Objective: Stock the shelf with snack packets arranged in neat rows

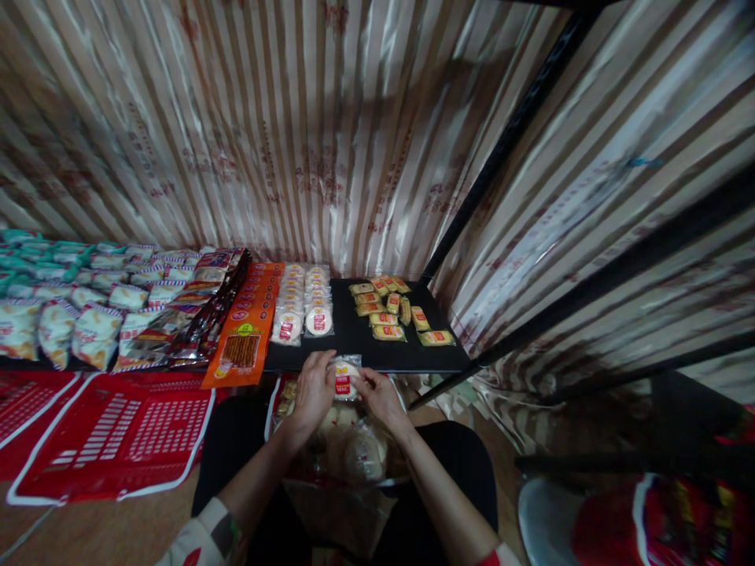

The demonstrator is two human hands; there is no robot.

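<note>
My left hand (315, 387) and my right hand (381, 397) pinch a small clear-wrapped round white cracker pack (346, 379) with a red and yellow label, one on each side. It is held at the front edge of the black shelf (354, 356). Beneath my hands, between my knees, a basket holds more clear-wrapped packs (366, 452); my wrists hide part of it. On the shelf just beyond, two rows of similar round white packs (318, 314) lie overlapping. Right of them are several small yellow wrapped snack packs (388, 320), loosely grouped.
Left along the shelf lie an orange snack bag (244, 326), dark red packets (206, 306) and many white snack bags (97, 330). Red baskets (135, 428) stand on the floor at left. A black shelf post (507, 137) slants up at right; a striped curtain (283, 134) hangs behind.
</note>
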